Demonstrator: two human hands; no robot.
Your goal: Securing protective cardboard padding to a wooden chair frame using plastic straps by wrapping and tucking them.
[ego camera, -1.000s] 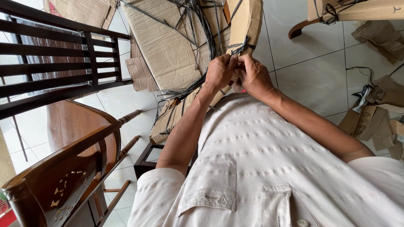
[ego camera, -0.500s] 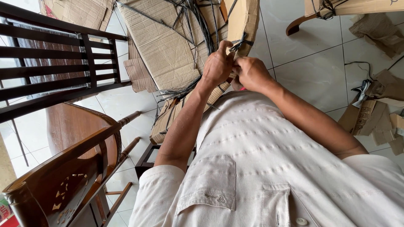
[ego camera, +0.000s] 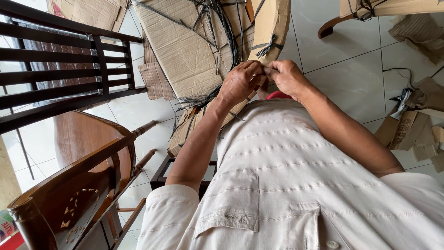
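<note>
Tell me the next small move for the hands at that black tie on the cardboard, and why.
Probably pull the strand ends apart to snug the knot. Left hand and right hand meet fingertip to fingertip just below the black tie around the cardboard-wrapped piece, whose loose ends splay out.

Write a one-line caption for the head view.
Both hands, left and right, pinch dark strapping tied around a cardboard-wrapped piece, wooden chairs alongside.

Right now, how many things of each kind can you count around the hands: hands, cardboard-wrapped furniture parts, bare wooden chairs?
Hands: 2, the left hand and right hand, fingers together at a black strap.
Cardboard-wrapped furniture parts: 2, the wrapped piece at the hands and a wrapped leg top right.
Bare wooden chairs: 2, a slatted chair and a carved chair.
Total: 6.
</note>
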